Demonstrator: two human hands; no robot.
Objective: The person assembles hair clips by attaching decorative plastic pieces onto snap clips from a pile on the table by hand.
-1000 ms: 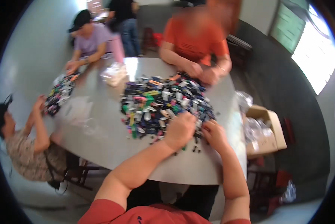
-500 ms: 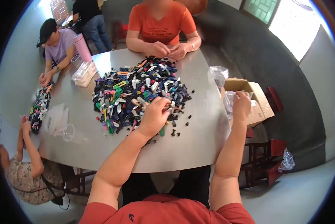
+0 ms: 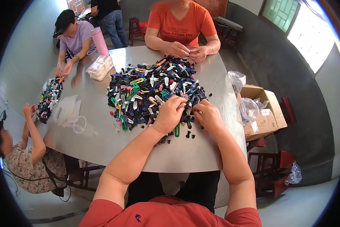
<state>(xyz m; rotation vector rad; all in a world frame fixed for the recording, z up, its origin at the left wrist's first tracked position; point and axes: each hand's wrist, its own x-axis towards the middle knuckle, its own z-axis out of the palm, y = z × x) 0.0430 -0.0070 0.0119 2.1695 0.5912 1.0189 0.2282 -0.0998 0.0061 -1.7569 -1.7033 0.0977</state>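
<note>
A large heap of mixed hair clips, snap clips in white, green, black and other colours among small black claw clips, lies on the metal table. My left hand is closed in a pinch at the heap's near edge, a small pale hair clip at its fingertips. Close beside it on the right, my right hand is also pinched, fingertips facing the left hand's. What it holds is too small to make out. A green snap clip lies just below my left hand, near a few loose black claw clips.
Across the table a person in orange works with both hands. Two more people sit at the left by a smaller clip pile. Clear bags, a plastic cup and a pink bottle stand about. A cardboard box is at right.
My right hand has come from above the cardboard box to the heap, beside my left hand. My left hand stays pinched at the heap's edge. The whole view has shifted slightly.
</note>
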